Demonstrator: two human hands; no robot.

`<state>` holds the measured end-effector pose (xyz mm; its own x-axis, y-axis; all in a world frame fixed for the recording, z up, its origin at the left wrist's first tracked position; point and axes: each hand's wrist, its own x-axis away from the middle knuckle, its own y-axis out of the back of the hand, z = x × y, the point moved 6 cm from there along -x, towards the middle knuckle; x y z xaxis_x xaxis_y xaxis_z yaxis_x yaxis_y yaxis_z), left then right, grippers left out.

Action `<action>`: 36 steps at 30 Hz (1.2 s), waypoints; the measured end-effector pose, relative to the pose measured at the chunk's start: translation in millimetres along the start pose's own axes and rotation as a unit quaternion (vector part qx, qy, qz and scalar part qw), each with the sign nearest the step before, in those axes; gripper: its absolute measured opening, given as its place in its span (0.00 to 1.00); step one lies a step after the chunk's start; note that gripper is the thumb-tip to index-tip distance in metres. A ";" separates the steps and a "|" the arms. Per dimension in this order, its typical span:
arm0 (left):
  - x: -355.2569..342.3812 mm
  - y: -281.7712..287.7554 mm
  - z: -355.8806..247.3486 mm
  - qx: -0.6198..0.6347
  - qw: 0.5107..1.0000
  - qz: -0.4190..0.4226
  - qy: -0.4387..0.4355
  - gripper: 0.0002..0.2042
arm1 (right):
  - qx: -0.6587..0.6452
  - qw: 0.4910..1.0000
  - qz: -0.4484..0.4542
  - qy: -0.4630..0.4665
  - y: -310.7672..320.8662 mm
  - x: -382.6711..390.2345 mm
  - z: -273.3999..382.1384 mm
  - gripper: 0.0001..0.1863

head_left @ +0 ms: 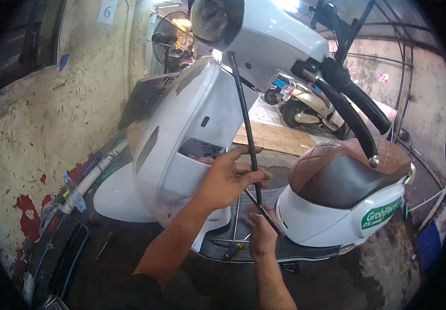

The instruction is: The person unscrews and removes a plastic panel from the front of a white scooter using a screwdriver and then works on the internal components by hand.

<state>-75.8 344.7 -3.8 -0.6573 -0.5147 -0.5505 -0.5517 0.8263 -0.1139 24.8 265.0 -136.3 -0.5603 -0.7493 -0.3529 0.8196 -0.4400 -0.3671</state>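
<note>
A white electric scooter (pixel 161 170) stands before me, with a brown quilted seat (pixel 316 165) at right. A black cable (pixel 243 113) hangs from beneath its headlight housing (pixel 279 46) down toward the floorboard (pixel 295 250). My left hand (pixel 230 178) has its fingers closed around the cable beside the front storage pocket (pixel 197 147). Lower down, my right hand (pixel 261 230) is closed on the cable's lower end, where it bends. Metal rods (pixel 233 239) and a small tool (pixel 233 250) lie on the floorboard, partly behind my hands.
A stained wall (pixel 37 144) runs along the left, with a white pipe (pixel 75 199) and plastic bottle (pixel 75 194) at its foot. Behind are cardboard sheets (pixel 285 139), a standing fan (pixel 166 33) and parked scooters (pixel 305 106). A blue object (pixel 429 243) stands at lower right.
</note>
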 end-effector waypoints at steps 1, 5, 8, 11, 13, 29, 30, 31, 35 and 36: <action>0.3 1.4 -3.4 0.005 1.000 0.012 -0.011 0.24 | -0.245 0.936 0.150 -0.202 -12.4 5.4 -7.5 0.40; 0.7 -0.4 -9.3 -0.018 0.999 0.036 -0.004 0.24 | -0.519 0.765 0.270 -0.269 -53.6 28.7 29.2 0.35; 4.7 -6.2 -17.3 -0.020 0.998 0.054 -0.014 0.24 | -0.259 0.941 0.196 -0.096 -35.2 6.8 20.9 0.25; 5.1 -11.8 -16.4 -0.024 0.998 0.053 0.020 0.26 | 0.123 0.968 0.026 0.219 -30.2 -5.3 46.9 0.24; 2.2 -9.8 -18.4 -0.042 0.998 0.042 -0.021 0.27 | 0.309 0.855 -0.066 0.412 -36.3 6.8 69.3 0.25; 3.1 6.4 -21.2 -0.050 0.998 -0.048 0.003 0.20 | 0.254 0.880 -0.098 0.389 -35.2 5.2 67.5 0.15; 2.6 7.7 -22.4 -0.053 0.997 -0.053 0.002 0.20 | 0.252 0.882 -0.093 0.388 -34.7 7.0 65.5 0.15; 2.4 10.9 -25.1 -0.090 0.993 -0.072 -0.006 0.19 | 0.202 0.918 -0.096 0.329 -28.4 7.2 54.8 0.17; 0.6 13.5 -19.4 -0.053 0.995 -0.087 -0.009 0.16 | 0.012 0.991 -0.110 0.077 -4.0 14.5 6.7 0.29; 0.3 14.5 -19.0 -0.050 0.995 -0.089 -0.009 0.16 | 0.015 0.991 -0.110 0.076 -3.7 14.4 7.4 0.29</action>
<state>-93.8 352.2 10.2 -0.5362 -0.6451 -0.5444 -0.7071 0.6955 -0.1278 14.6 252.1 -133.7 -0.7351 -0.5517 -0.3941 0.6780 -0.6003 -0.4242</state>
